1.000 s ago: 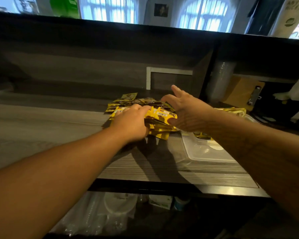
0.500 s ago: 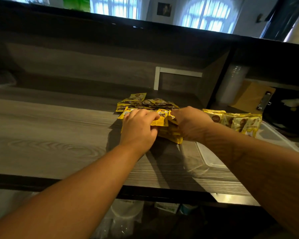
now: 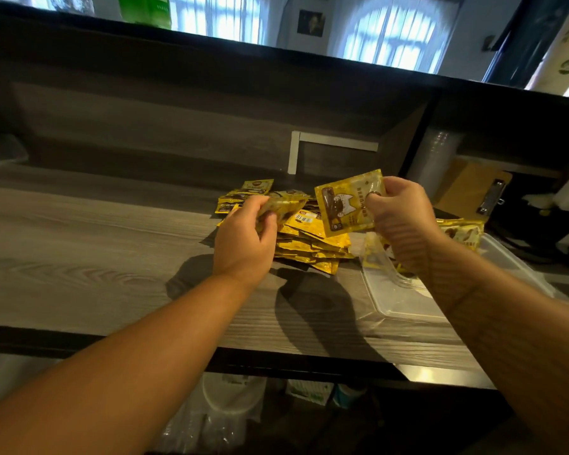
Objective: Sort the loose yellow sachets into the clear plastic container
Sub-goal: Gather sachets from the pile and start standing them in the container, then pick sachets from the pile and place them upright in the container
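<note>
Yellow sachets (image 3: 304,239) lie in a loose, overlapping heap at the middle of the frame, on the grey wood-grain counter (image 3: 79,251), with a few strays at the heap's far edge. They look like thin foil or film packets: flat, glossy, crinkled at the sealed rims, printed in brown. I judge them very light and limp, slick face to face, so a stack is likely to fan out or slide if squeezed only at one corner. A pinch across a sealed edge, thumb on one face and fingers on the other, should hold best.

Left of centre, the left hand (image 3: 243,239) is closed on a blurred sachet (image 3: 281,206) just above the heap, thumb on top. Right of it, the right hand (image 3: 399,215) pinches a raised sachet (image 3: 349,205) by its right edge, held upright so its printed face shows; it keeps its shape when held so, which suggests a little stiffness.

At centre right the clear plastic container (image 3: 404,302) sits on the counter just beside the heap, thin-walled, shallow and rectangular. Packed sachets (image 3: 463,233) stand in its far end, partly hidden by the right forearm.
</note>
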The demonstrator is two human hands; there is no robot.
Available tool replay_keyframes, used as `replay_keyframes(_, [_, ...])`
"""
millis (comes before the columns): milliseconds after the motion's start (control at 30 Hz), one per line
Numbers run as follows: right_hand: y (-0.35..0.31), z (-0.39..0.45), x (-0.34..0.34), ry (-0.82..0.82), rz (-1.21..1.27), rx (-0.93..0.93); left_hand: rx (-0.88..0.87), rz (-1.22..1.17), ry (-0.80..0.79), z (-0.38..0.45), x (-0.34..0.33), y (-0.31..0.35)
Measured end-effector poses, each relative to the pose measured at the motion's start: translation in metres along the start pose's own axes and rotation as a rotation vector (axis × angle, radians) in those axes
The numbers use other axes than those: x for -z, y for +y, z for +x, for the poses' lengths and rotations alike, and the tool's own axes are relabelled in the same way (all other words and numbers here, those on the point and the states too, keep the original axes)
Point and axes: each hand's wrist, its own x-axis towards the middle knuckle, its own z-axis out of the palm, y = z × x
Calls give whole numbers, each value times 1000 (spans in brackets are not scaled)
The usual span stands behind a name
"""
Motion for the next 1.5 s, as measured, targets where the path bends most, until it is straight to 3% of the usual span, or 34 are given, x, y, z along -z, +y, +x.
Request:
replay_keyframes(167, [0,-4,19,8,197,-130,125,-47,-19,2,4,20])
replay_keyframes(367, [6,-9,53,1,301,-146,542,-394,-69,11,-5,65])
replay_keyframes(567, [25,-11,95,25,362,-155,606,-535,-167,10,-29,107])
replay_keyframes(733, [47,-16,131,130,363,-138,435,-374,-314,10,-55,135])
replay_keyframes(1000, [75,-19,163,262,256,-33,69,146,-697,30,-90,159])
replay_keyframes(1167, [80,-17,167,234,224,-4,-63,400,-800,39,-104,154])
replay_keyframes(1300, [81,-14,165,142,119,38,-268,651,-751,37,-109,151])
replay_keyframes(1400, [80,-10,166,61,-109,150,-339,765,-688,38,-116,147])
replay_keyframes(1500, [74,1,169,-72,-422,273,-293,781,-754,42,-123,145])
